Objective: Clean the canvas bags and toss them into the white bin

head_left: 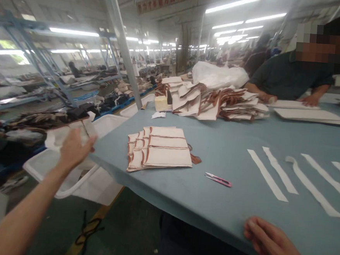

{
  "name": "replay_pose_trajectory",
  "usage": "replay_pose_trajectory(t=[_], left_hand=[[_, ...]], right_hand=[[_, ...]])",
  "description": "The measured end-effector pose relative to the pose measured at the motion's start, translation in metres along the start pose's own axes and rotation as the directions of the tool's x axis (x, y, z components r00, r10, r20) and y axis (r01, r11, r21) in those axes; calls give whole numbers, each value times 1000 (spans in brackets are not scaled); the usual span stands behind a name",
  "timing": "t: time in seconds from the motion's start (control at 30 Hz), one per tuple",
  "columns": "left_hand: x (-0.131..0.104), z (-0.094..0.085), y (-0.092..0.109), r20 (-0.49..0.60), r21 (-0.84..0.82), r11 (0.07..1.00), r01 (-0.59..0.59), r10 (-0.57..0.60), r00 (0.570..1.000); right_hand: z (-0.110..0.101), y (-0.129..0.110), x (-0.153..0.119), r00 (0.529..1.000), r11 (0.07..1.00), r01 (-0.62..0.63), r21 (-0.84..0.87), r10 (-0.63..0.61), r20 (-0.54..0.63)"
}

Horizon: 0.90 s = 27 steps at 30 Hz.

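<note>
My left hand (75, 149) reaches out over a white plastic bin (54, 162) left of the table, thumb spread away from the fingers. Just beyond it is a cream fabric piece with brown edging (59, 136), above the bin; no grip on it shows. At the table's front edge my right hand (272, 241) rests with loosely bent fingers and nothing visible in them. A stack of cream fabric pieces with brown edges (168, 150) lies on the blue-green tabletop (215, 146). Pink-handled thread snips (218, 180) lie to the right of that stack.
Several white strips (268, 175) lie on the right side. A large heap of cream and brown pieces (206, 101) and a clear plastic bag (220, 74) stand at the back. Across the table, a person (296, 74) has both hands near flat cream panels (310, 115). A metal post (125, 42) rises by the left corner.
</note>
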<state>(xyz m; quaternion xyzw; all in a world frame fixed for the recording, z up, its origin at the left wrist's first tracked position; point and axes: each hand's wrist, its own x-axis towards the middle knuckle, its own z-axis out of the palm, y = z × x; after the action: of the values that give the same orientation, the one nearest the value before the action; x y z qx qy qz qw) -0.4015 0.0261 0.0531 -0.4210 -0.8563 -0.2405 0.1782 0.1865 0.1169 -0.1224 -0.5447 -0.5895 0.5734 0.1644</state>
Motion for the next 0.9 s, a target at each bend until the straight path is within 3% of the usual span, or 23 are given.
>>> replay_pose_trajectory(t=[0.07, 0.17, 0.23, 0.33, 0.47, 0.57, 0.63, 0.77, 0.9], left_hand=[[-33, 50, 18, 90, -86, 995, 56, -48, 995], [-69, 115, 56, 264, -236, 969, 77, -12, 964], [-71, 146, 82, 330, -290, 951, 104, -3, 944], [-42, 174, 112, 400, -297, 940, 167, -36, 916], [4, 190, 133, 471, -341, 902, 266, -81, 878], [12, 192, 140, 509, -433, 844, 317, -61, 859], [2, 188, 141, 512, -519, 792, 322, -14, 859], [-42, 171, 135, 480, -692, 653, 308, 97, 872], [-67, 154, 126, 448, -805, 473, 357, 91, 890]], right_hand=[[0, 2, 1, 1000, 1000, -10, -20, 11, 18], [0, 3, 2, 998, 999, -35, -28, 36, 47], [2, 3, 2, 998, 998, -55, -28, 56, 36], [6, 2, 0, 997, 997, -73, -15, 73, 7], [8, 3, -2, 998, 998, -68, 4, 68, 4], [8, 4, -3, 999, 999, -46, 1, 46, 8], [9, 2, -3, 999, 999, -52, -4, 52, 5], [10, -3, -4, 999, 999, -49, -16, 49, -4], [13, -8, -5, 1000, 996, 12, -86, -13, -21]])
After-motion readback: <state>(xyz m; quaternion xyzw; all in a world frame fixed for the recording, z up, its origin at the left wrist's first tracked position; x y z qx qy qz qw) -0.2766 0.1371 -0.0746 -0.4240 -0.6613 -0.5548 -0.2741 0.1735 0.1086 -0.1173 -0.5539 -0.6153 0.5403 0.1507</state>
